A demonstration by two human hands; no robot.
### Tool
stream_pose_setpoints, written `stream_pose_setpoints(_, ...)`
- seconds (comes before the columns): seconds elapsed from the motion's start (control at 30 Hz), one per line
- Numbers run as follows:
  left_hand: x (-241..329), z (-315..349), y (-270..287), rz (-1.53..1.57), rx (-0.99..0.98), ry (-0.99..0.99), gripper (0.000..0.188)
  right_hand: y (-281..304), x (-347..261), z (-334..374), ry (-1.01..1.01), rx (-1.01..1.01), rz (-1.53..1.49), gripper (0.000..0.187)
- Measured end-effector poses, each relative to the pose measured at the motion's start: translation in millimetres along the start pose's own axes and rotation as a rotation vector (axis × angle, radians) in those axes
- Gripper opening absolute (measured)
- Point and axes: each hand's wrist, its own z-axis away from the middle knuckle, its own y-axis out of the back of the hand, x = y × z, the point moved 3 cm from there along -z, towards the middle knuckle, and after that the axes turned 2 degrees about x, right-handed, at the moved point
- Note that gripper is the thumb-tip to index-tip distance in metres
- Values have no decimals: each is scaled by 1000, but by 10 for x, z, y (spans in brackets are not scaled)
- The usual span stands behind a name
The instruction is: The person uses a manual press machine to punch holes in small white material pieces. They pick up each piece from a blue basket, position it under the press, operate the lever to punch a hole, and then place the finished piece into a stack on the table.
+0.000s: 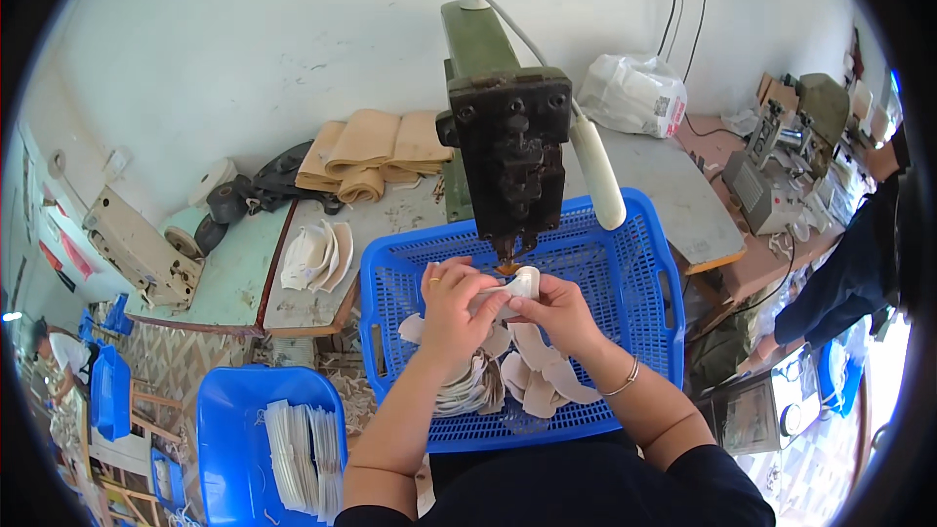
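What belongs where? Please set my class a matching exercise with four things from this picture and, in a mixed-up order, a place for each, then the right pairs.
Things
1. White piece
2. Bracelet
3. Solid-walled blue tub
4. Tan sheets

Places
A. Around the right wrist
B. Left of the green and black machine
C. Between the left hand and right hand
D. At lower left, with stacked white strips inside

Pairs: 1-C, 2-A, 3-D, 4-B
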Motion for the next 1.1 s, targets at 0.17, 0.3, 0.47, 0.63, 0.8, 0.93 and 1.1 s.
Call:
stream_pose_setpoints(0.17, 17, -267, 203, 7, -106, -17, 23, 39, 0, -55, -90, -17, 20, 23)
stream_pose_setpoints(0.3, -62, -385, 212, 54, -204, 37, 20, -17, 41, -92, -118, -12, -77, 27)
stream_pose_setpoints(0.47, -59, -459, 241, 32, -270, 38, 20, -115, 0, -59, -147, -11, -269, 29)
stream_pose_setpoints(0.63, -61, -474, 254, 38, -251, 34, 20, -139, 7, -61, -152, 1, -267, 28)
stream_pose_setpoints(0.8, -59, -471, 274, 70, -220, 26, 20, -147, 1, -74, -135, 1, -204, 29)
stream_pose_setpoints(0.93, -122, -400, 230, 129, -140, 18, 20, -133, -35, -75, -107, -5, -138, 30)
stream_pose_setpoints(1.1, -132, -205, 115, 141, -75, 94, 17, -39, -97, -49, -71, 16, 67, 27)
